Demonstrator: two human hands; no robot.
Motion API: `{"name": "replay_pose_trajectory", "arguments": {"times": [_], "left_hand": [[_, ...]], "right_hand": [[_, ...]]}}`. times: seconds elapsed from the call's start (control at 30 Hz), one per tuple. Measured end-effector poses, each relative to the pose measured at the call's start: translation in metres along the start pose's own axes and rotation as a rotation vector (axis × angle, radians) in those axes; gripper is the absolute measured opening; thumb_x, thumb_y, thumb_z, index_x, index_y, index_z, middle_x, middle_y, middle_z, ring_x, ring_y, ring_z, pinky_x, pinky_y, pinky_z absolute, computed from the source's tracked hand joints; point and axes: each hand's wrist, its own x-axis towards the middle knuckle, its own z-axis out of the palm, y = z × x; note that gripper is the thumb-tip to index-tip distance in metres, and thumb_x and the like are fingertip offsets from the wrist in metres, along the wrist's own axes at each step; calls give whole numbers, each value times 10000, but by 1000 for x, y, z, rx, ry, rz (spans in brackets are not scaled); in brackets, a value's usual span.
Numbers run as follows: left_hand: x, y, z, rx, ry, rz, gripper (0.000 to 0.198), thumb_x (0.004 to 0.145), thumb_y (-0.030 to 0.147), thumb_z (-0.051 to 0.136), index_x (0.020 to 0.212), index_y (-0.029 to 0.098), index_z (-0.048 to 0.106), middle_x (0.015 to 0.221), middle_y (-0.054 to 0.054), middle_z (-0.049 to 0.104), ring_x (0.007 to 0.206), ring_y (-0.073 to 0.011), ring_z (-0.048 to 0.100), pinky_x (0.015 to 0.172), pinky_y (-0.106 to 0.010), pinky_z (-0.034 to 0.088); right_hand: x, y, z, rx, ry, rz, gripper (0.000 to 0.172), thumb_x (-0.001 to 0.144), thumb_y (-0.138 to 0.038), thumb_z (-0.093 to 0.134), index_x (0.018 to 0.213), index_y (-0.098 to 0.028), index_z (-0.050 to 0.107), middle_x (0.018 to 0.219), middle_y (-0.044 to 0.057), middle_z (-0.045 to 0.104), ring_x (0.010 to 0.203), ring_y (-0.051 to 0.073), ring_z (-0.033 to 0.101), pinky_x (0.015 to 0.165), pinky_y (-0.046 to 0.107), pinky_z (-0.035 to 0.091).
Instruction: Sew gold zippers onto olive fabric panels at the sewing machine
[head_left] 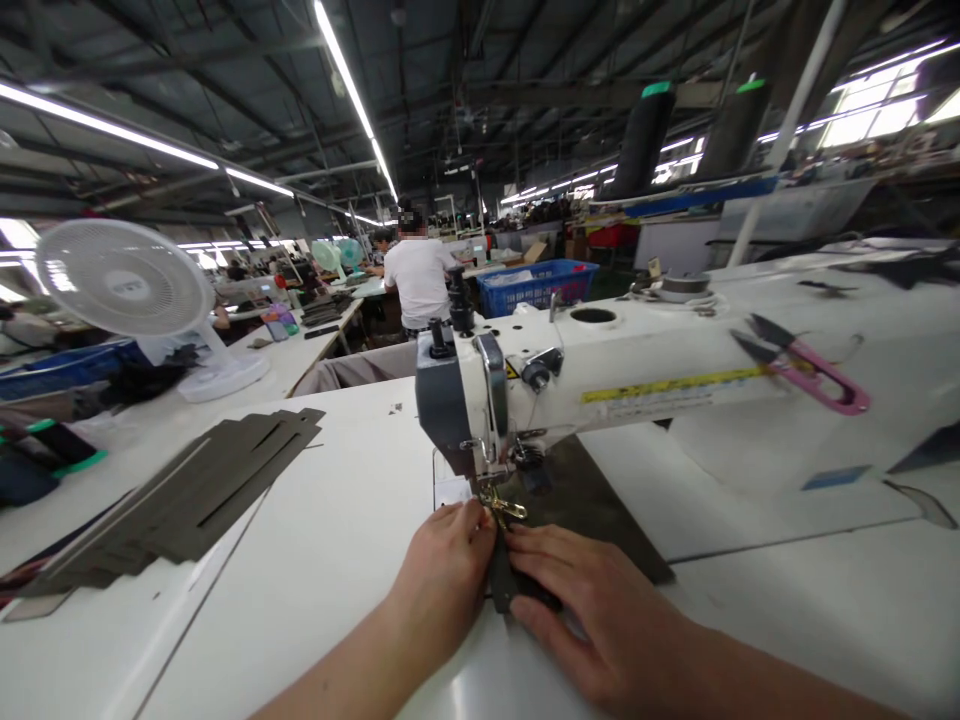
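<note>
"What does the head camera show in the middle of the scene?"

"Two bare hands work at a white industrial sewing machine [637, 385]. A dark strap [504, 580] with a brass clasp [501, 508] sits just below the machine's needle area, on a white tabletop [315, 500]."

"And the fingers?"

"The left hand [442, 570] has its fingers [469, 520] closed on the strap, right beside the clasp. The right hand [592, 610] curls over the strap, its fingers [525, 545] pressing it down."

"What is around them?"

"A dark sheet of material [592, 500] lies under the machine's arm. Pink thread snips [814, 375] rest at the right end of that arm. A stack of grey-brown strips [195, 490] lies on the tabletop to the left. Farther off stand a white fan [124, 280], a blue crate [536, 285], and a co-worker in a white T-shirt [418, 285], back turned."
</note>
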Motion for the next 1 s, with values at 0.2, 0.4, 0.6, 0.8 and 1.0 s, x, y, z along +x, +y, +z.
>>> {"name": "replay_pose_trajectory", "arguments": {"times": [0.2,0.4,0.6,0.8,1.0], "left_hand": [[-3,5,-8,-33,-59,-65,316,644,47,448,929,128,556,899,-105,547,777,-227,550,734,-393,512],[-8,7,-2,-66,-63,-132,333,680,52,431,987,121,541,952,-113,532,805,-225,545,744,-382,502],[-9,7,0,-76,-50,-116,356,658,41,443,988,113,556,967,-118,533,833,-229,537,773,-372,494],[-5,6,-2,-29,-15,-77,352,631,50,475,960,106,585,952,-125,563,878,-249,544,812,-397,484],[-14,14,-1,-29,86,-47,325,646,30,483,932,112,611,932,-105,618,857,-231,581,815,-378,503]], "right_hand": [[29,21,11,-320,-61,297,159,814,-230,489,821,-126,608,829,126,616,810,273,558,693,381,434],[42,27,19,-318,-95,420,153,818,-244,493,775,-153,609,731,70,648,694,201,605,621,278,401],[47,28,26,-312,-71,561,171,785,-293,524,715,-169,619,708,51,667,701,196,625,638,266,412],[58,24,26,-323,-91,567,263,839,-223,431,736,-104,643,738,139,658,750,231,627,686,313,446],[-3,-8,7,-167,-102,104,407,795,-286,507,1140,-77,559,1189,155,559,1123,246,485,975,396,364]]}}
